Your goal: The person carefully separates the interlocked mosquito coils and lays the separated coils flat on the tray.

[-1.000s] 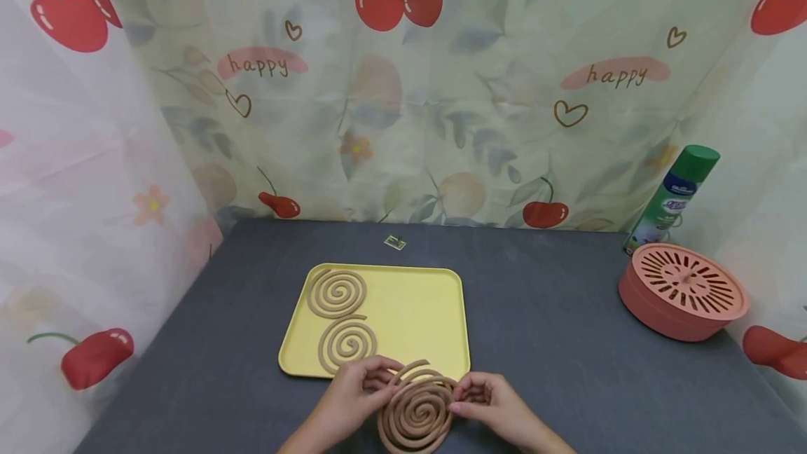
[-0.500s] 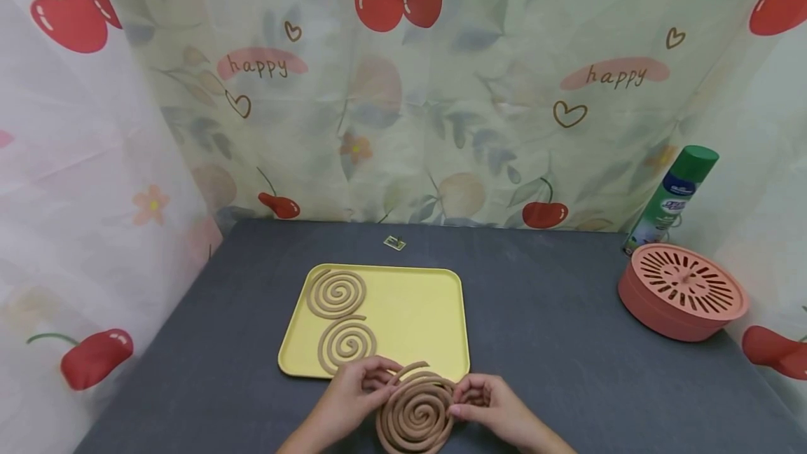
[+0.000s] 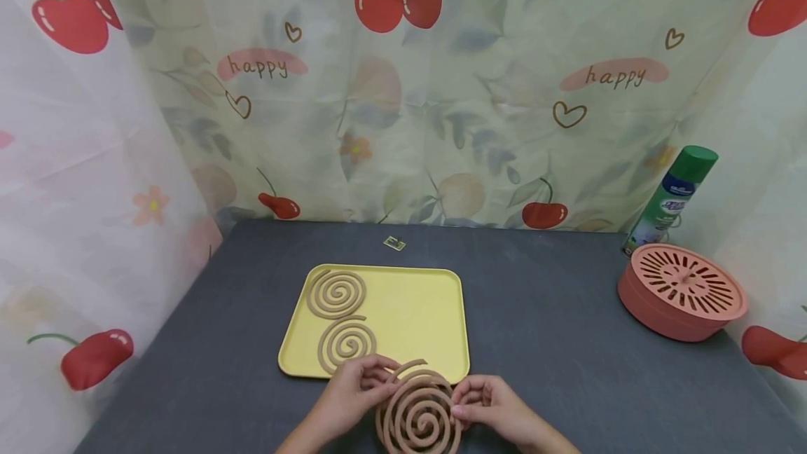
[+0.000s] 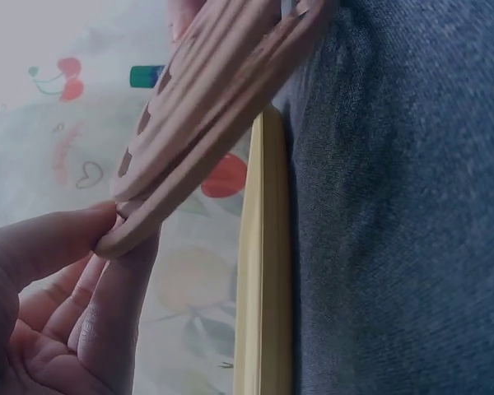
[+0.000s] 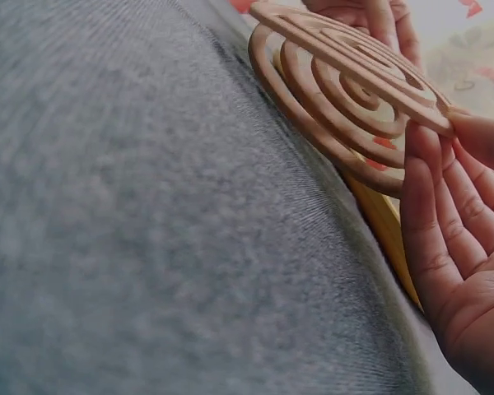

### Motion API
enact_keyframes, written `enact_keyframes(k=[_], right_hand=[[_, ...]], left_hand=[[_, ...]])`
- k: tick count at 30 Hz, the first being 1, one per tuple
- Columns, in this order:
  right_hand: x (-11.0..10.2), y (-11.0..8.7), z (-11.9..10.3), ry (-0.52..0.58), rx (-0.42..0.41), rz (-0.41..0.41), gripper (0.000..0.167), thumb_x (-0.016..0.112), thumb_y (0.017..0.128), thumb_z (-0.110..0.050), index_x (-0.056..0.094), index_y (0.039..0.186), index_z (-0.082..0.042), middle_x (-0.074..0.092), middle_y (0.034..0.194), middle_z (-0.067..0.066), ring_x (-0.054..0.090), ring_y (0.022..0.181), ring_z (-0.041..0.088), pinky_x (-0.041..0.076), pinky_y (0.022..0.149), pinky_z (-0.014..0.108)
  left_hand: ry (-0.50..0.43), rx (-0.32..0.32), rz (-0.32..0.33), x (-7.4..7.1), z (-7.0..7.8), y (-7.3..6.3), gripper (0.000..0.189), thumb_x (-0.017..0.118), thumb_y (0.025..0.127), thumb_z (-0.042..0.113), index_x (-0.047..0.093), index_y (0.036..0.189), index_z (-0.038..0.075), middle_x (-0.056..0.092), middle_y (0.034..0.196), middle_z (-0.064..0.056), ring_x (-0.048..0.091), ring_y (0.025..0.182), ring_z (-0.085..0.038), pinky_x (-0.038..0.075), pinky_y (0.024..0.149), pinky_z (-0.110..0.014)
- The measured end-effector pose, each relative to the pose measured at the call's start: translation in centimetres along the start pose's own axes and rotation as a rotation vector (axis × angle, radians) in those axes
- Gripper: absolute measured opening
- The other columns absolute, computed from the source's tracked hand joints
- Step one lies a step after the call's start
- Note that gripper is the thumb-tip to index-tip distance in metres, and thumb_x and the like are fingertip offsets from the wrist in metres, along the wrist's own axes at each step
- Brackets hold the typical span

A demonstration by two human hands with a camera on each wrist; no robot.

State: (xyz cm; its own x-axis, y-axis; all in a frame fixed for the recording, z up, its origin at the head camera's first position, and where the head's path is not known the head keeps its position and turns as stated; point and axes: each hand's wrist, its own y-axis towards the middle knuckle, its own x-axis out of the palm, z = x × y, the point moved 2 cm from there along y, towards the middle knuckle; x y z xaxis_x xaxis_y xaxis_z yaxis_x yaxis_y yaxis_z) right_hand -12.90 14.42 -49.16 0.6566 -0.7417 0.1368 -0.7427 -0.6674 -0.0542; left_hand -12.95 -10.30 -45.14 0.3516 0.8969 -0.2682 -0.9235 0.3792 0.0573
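Observation:
Two mosquito coils point(image 3: 426, 424), partly nested, are held just above the near edge of a yellow tray point(image 3: 419, 307). My left hand point(image 3: 356, 387) pinches their left side between thumb and fingers; the left wrist view shows the outer end of a coil point(image 4: 136, 230) in that pinch. On the opposite side, my right hand point(image 3: 492, 405) pinches the edge of the upper coil point(image 5: 346, 58). Seen from the right wrist, the lower coil point(image 5: 300, 111) is tilted away from the upper one, with a gap between them. The bottom of the coils is cut off in the head view.
Two single mosquito coils lie flat on the tray's left side, a far coil point(image 3: 338, 293) and a near coil point(image 3: 350, 346). A pink slotted round box point(image 3: 681, 307) and a green spray can point(image 3: 671, 198) stand at the right. A small metal stand point(image 3: 395, 243) lies behind the tray.
The upper coil has shifted slightly right and lifted from the lower one, so gaps now show between their spirals. My right hand has moved slightly right; the left stays nearly still.

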Motion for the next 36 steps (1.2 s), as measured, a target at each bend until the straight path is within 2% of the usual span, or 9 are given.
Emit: enact_keyframes(k=[3, 6, 13, 23, 30, 36], right_hand=[[-0.2, -0.1, -0.1, 0.011, 0.005, 0.020, 0.010, 0.058, 0.089, -0.006, 0.059, 0.097, 0.000, 0.067, 0.081, -0.009, 0.062, 0.072, -0.001, 0.052, 0.067, 0.018], [-0.4, -0.1, -0.3, 0.038, 0.010, 0.027, 0.007, 0.058, 0.090, -0.007, 0.060, 0.096, -0.008, 0.068, 0.081, -0.009, 0.062, 0.072, -0.001, 0.053, 0.066, 0.018], [-0.8, 0.0, -0.3, 0.076, -0.032, 0.021, 0.013, 0.055, 0.091, -0.003, 0.062, 0.095, -0.012, 0.069, 0.082, -0.010, 0.064, 0.073, -0.001, 0.053, 0.066, 0.017], [-1.3, -0.2, -0.5, 0.093, -0.012, 0.069, 0.011, 0.056, 0.090, -0.004, 0.062, 0.093, -0.013, 0.068, 0.080, -0.010, 0.064, 0.070, -0.001, 0.053, 0.065, 0.018], [-1.5, -0.4, -0.9, 0.124, -0.004, 0.090, 0.012, 0.056, 0.090, -0.004, 0.063, 0.092, -0.015, 0.068, 0.081, -0.010, 0.063, 0.070, -0.001, 0.053, 0.065, 0.017], [-1.6, -0.6, -1.0, 0.138, 0.004, 0.113, 0.014, 0.056, 0.090, -0.003, 0.063, 0.091, -0.016, 0.068, 0.080, -0.010, 0.063, 0.070, 0.000, 0.053, 0.065, 0.017]], left_hand=[[-0.050, -0.027, 0.011, -0.1, -0.2, 0.1, 0.027, 0.068, 0.083, 0.007, 0.062, 0.105, -0.008, 0.067, 0.088, -0.022, 0.062, 0.069, 0.001, 0.051, 0.060, -0.015], [-0.100, -0.055, 0.011, -0.3, -0.4, 0.2, 0.029, 0.067, 0.083, 0.006, 0.060, 0.106, -0.010, 0.067, 0.089, -0.024, 0.062, 0.067, 0.000, 0.051, 0.058, -0.016], [-0.217, -0.101, 0.006, -0.7, -0.8, 0.5, 0.035, 0.065, 0.084, 0.005, 0.054, 0.111, -0.015, 0.067, 0.089, -0.019, 0.064, 0.068, -0.003, 0.052, 0.059, -0.017], [-0.326, -0.131, 0.005, -1.2, -1.1, 0.9, 0.040, 0.064, 0.085, 0.003, 0.048, 0.115, -0.017, 0.067, 0.087, -0.009, 0.065, 0.069, -0.005, 0.054, 0.060, -0.019], [-0.321, -0.164, 0.024, -2.5, -0.9, 2.2, 0.041, 0.064, 0.086, 0.006, 0.048, 0.118, -0.014, 0.068, 0.088, -0.007, 0.068, 0.072, -0.009, 0.056, 0.063, -0.023], [-0.233, -0.201, 0.076, -3.9, -1.0, 4.4, 0.041, 0.065, 0.087, 0.012, 0.050, 0.119, -0.009, 0.069, 0.088, -0.007, 0.065, 0.066, -0.007, 0.053, 0.057, -0.021]])
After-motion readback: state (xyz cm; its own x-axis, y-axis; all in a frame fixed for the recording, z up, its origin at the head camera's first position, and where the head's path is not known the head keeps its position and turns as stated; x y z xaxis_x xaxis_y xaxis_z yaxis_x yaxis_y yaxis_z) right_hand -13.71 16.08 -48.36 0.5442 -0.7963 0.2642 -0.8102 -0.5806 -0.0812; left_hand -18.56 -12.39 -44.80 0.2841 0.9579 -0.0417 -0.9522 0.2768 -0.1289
